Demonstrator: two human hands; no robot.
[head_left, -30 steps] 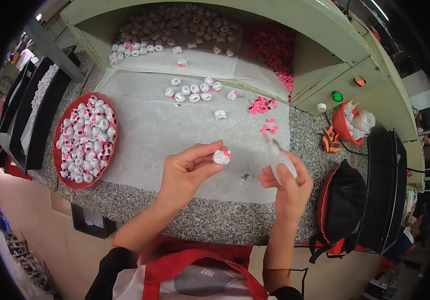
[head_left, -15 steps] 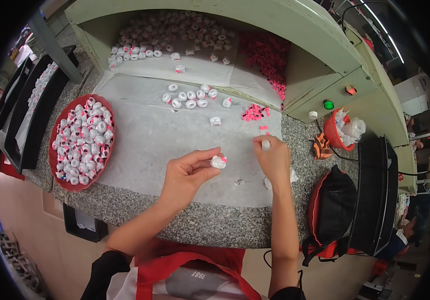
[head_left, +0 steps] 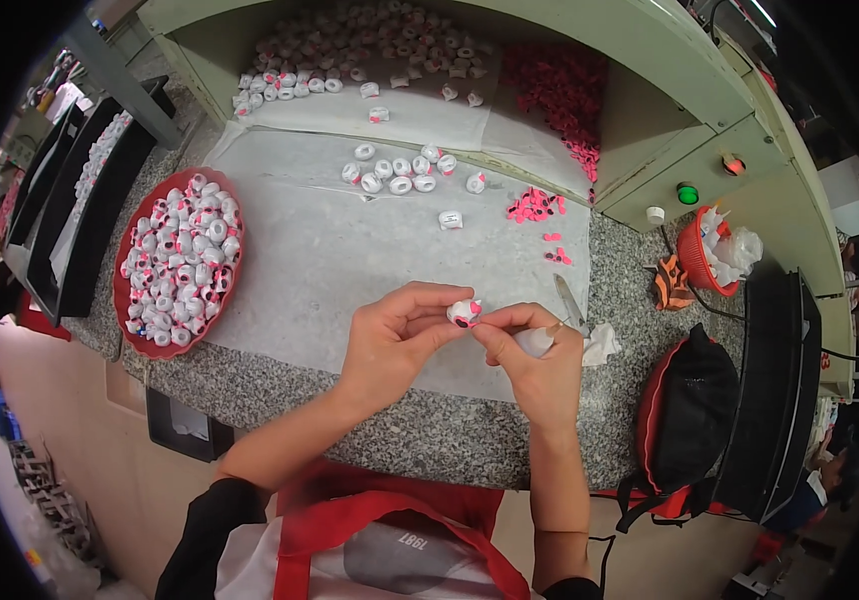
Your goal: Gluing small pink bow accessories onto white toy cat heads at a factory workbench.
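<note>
Between its thumb and fingertips my left hand point(head_left: 382, 335) holds a small white piece with pink and black parts point(head_left: 463, 311). Against that piece press the thumb and forefinger of my right hand point(head_left: 548, 385); whatever lies between them is too small to make out. Tucked in the same right hand is a small white bottle with a pointed tip point(head_left: 536, 341). Beyond the hands, several plain white pieces point(head_left: 400, 185) lie grouped on the white sheet point(head_left: 330, 240). Small flat pink parts point(head_left: 535, 206) form a pile at the right, with a few stray ones nearer.
A red scalloped tray point(head_left: 157, 350) full of pink-and-white pieces stands left. Beside my right hand lie a thin metal tool point(head_left: 570, 302) and a crumpled white tissue point(head_left: 602, 345). The green cabinet point(head_left: 670, 130) arches over the back; an orange basket point(head_left: 695, 252) and black bag point(head_left: 688, 405) sit right.
My right hand has come from the pink parts to the white piece in my left hand, bringing the bottle along. The metal tool now shows. The whole view has shifted slightly.
</note>
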